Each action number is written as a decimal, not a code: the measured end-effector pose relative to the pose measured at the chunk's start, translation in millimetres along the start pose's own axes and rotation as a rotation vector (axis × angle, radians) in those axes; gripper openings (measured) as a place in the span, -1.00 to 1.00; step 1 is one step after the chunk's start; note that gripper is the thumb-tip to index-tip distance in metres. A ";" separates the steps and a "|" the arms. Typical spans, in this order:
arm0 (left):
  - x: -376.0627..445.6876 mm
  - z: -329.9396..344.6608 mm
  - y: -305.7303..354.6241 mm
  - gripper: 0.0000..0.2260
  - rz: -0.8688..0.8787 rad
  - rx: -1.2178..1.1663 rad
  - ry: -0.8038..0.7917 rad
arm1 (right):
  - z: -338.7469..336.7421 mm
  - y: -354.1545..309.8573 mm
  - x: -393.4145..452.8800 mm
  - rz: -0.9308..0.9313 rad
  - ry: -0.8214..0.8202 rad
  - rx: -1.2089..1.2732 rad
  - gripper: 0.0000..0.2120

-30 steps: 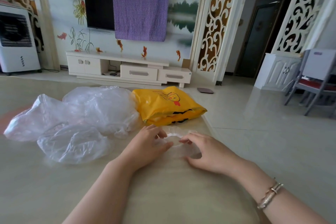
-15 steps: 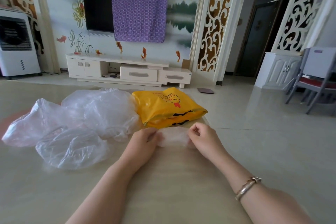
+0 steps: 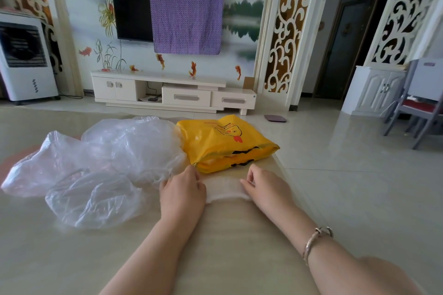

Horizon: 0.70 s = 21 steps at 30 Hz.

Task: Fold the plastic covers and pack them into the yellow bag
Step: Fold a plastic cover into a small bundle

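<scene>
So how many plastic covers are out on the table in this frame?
3 at least: a folded plastic cover held between both hands, a crumpled plastic cover at front left, and a loose clear heap behind it, which may be several.

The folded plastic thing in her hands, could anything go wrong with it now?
Maybe. The folded cover is slippery and only pinched at its ends by the left hand and right hand, so it could spring open. The yellow bag sits near the table edge and might get nudged off.
</scene>
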<state>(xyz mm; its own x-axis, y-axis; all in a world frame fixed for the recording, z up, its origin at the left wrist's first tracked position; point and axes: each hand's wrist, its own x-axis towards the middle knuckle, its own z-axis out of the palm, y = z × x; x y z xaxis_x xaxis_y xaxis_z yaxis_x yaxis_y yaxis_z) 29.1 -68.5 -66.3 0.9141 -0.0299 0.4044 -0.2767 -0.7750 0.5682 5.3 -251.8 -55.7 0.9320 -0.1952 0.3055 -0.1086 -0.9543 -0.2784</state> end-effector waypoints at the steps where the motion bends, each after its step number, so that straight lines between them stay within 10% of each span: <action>1: 0.2 -0.6 0.6 -0.90 0.007 0.081 0.009 | -0.7 -0.3 0.6 -0.010 0.005 -0.030 -0.78; 11: -3.6 -6.6 3.3 -0.76 0.016 0.367 0.013 | 2.0 5.8 -0.5 0.017 0.002 0.097 -0.65; 16: -1.7 -10.9 8.4 -0.73 0.052 -0.298 0.136 | -18.7 7.5 -17.6 0.025 -0.089 0.797 -0.68; 21: -7.8 -20.7 24.8 -0.67 0.120 -0.806 -0.101 | -34.0 7.3 -27.5 -0.010 -0.252 1.124 -0.68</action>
<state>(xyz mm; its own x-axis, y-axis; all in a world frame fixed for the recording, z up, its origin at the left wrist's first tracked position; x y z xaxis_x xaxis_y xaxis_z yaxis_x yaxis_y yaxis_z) 9.0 -74.5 -40.5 0.8762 -0.1702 0.4509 -0.4675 -0.0729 0.8810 -32.9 -261.1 -35.1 0.9875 -0.0171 0.1565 0.1504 -0.1903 -0.9701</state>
